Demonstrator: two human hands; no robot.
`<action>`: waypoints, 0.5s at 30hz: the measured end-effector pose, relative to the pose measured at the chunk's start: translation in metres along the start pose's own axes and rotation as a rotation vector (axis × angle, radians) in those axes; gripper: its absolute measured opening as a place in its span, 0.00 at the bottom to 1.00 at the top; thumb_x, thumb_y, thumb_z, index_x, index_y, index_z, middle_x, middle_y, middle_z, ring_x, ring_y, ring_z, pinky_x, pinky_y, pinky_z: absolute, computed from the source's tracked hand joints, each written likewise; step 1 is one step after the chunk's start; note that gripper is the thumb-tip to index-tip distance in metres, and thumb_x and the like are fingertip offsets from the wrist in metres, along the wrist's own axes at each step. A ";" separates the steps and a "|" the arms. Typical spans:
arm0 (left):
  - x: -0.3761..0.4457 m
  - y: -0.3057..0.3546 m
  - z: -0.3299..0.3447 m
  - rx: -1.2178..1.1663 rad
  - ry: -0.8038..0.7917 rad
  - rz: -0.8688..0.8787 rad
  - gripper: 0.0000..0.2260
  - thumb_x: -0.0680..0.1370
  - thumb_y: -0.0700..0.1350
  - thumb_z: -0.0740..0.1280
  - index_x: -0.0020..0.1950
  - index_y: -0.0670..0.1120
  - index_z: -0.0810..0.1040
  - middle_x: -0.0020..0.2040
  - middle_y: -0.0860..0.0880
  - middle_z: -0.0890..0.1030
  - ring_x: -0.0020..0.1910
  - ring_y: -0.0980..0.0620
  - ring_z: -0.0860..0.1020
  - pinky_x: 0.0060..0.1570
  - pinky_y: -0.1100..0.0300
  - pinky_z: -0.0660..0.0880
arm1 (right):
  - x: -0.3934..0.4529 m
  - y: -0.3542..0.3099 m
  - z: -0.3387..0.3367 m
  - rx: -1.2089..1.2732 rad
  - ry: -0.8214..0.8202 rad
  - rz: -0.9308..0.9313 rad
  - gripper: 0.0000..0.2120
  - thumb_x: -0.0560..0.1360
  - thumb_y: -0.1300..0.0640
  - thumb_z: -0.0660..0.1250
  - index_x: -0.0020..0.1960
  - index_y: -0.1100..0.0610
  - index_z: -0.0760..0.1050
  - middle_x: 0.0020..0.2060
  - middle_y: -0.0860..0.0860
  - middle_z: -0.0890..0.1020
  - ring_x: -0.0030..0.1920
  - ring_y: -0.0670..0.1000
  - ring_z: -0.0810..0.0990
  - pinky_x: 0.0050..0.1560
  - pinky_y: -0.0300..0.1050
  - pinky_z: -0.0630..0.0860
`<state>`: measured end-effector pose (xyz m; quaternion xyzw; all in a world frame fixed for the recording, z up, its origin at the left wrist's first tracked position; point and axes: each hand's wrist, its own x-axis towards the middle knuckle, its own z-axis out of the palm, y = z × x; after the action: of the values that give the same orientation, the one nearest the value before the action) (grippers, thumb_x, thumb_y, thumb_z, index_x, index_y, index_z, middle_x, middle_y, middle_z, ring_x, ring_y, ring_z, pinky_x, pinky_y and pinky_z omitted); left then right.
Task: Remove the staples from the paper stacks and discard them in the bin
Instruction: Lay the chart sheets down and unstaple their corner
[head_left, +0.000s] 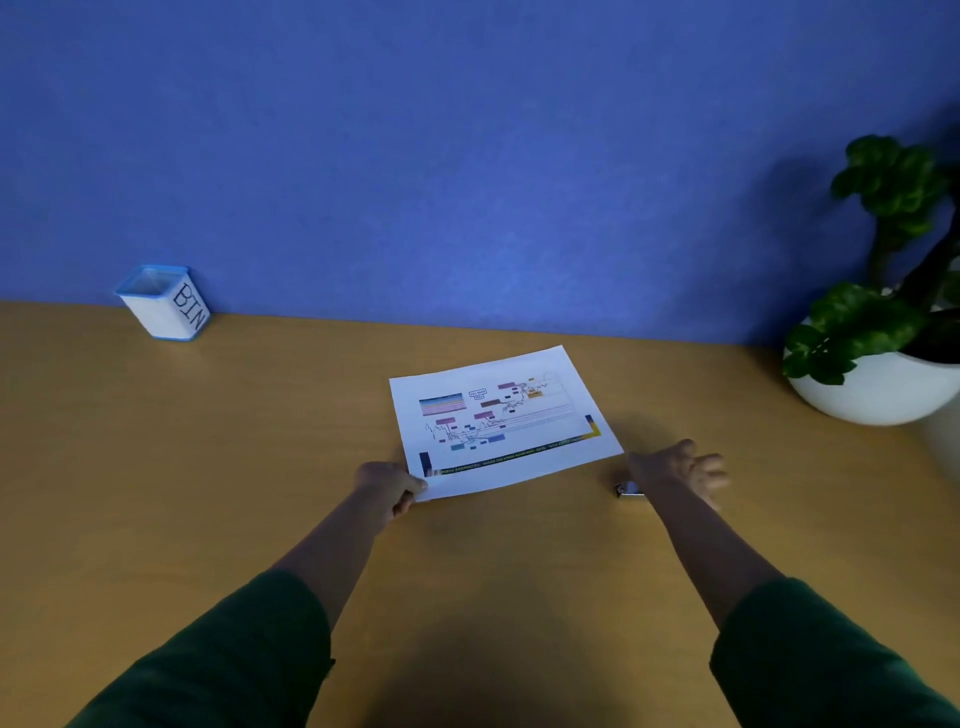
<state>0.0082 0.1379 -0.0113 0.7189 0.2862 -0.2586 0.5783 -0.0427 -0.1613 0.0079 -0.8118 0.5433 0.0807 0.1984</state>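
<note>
The white printed paper stack with a coloured chart (501, 423) lies flat on the tan wooden desk (208, 467), just past centre toward twelve o'clock. The left hand (389, 486) pinches its near-left corner, thumb on top, fingers curled beneath. The right hand (675, 465) hovers with fingers spread and relaxed, holding nothing, over a small silvery object (628, 488) at the sheet's four o'clock, probably a staple remover, though it is too blurred to tell. No staple can be made out. The likely slip: if the left pinch loosens while the staple is pulled, the sheets could skid or tear at the corner, and a freed staple could drop unnoticed onto the desk. The white square cup with blue rim marked BIN (163, 304) stands well apart at ten o'clock; its contents cannot be seen. A white round pot (872, 387) at two o'clock holds a green leafy plant (883, 249).
</note>
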 end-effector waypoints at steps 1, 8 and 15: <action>-0.001 0.002 0.003 -0.006 -0.005 0.005 0.08 0.69 0.27 0.70 0.35 0.37 0.75 0.31 0.42 0.75 0.25 0.50 0.67 0.23 0.64 0.64 | 0.001 0.004 0.000 -0.003 -0.023 0.030 0.30 0.70 0.48 0.67 0.67 0.57 0.61 0.62 0.57 0.61 0.61 0.58 0.62 0.58 0.52 0.67; -0.008 0.009 0.018 -0.049 -0.014 0.015 0.09 0.70 0.26 0.69 0.35 0.37 0.74 0.33 0.43 0.75 0.27 0.49 0.70 0.15 0.71 0.67 | 0.003 0.019 0.008 0.057 -0.217 0.067 0.36 0.68 0.49 0.70 0.69 0.59 0.60 0.62 0.58 0.60 0.60 0.60 0.71 0.57 0.47 0.73; -0.009 0.012 0.019 -0.100 -0.025 -0.001 0.11 0.69 0.25 0.70 0.50 0.31 0.77 0.35 0.40 0.76 0.30 0.47 0.76 0.19 0.64 0.75 | -0.003 0.014 0.019 0.111 -0.152 -0.088 0.23 0.75 0.62 0.58 0.70 0.62 0.61 0.65 0.62 0.62 0.57 0.64 0.75 0.58 0.51 0.74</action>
<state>0.0096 0.1162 -0.0010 0.6856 0.2917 -0.2532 0.6171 -0.0548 -0.1560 -0.0118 -0.8140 0.4942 0.1031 0.2871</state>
